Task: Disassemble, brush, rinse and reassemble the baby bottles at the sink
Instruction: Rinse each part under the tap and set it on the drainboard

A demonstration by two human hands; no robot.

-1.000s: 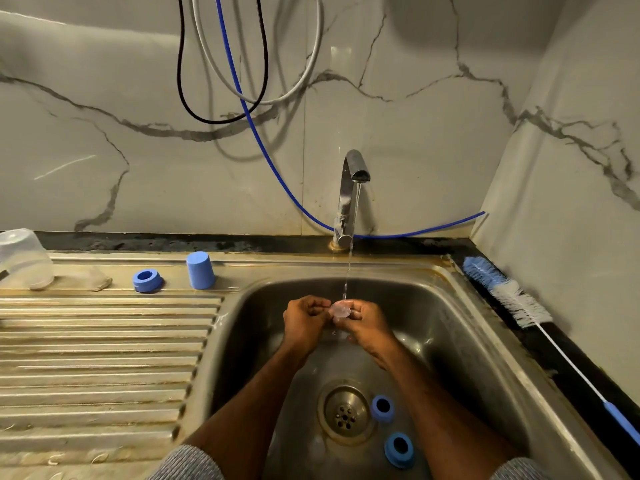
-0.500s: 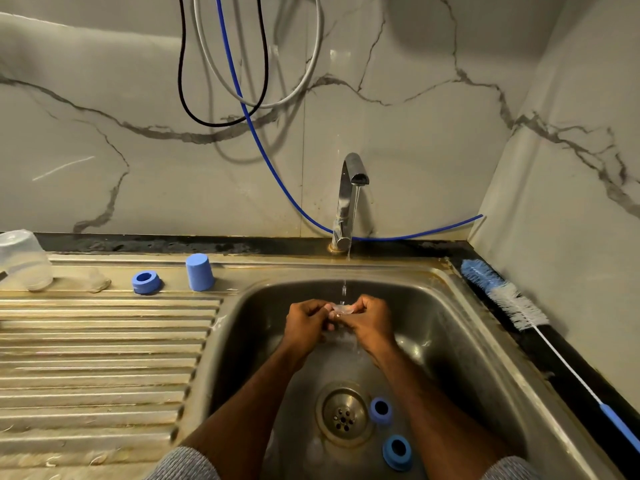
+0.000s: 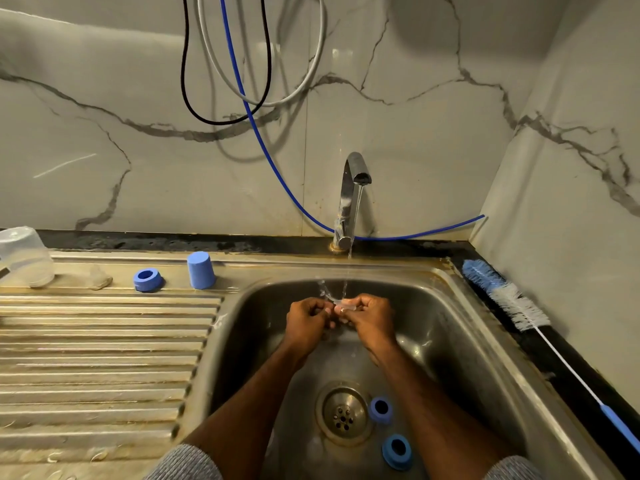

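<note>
- Head view: both hands are over the steel sink, right under the running tap. The left hand and right hand are curled in tight, and together they pinch a small clear teat between the fingertips – the stream lands right on it and splashes off.
- Down in the basin, two blue collar rings sit just right of the drain: the smaller-looking ring touching the drain's edge, the nearer ring a bit lower.
- On the ribbed drainboard to the left, along the back edge: a third blue ring, then a blue cap standing upright beside it.
- Further left there's a clear soft piece lying flat – can't tell exactly what it is – and a clear bottle body upside down at the frame edge.
- The bottle brush lies on the dark worktop strip right of the sink, bristles toward the wall, blue handle toward the camera.
- Grey sleeves show at the bottom.
</note>
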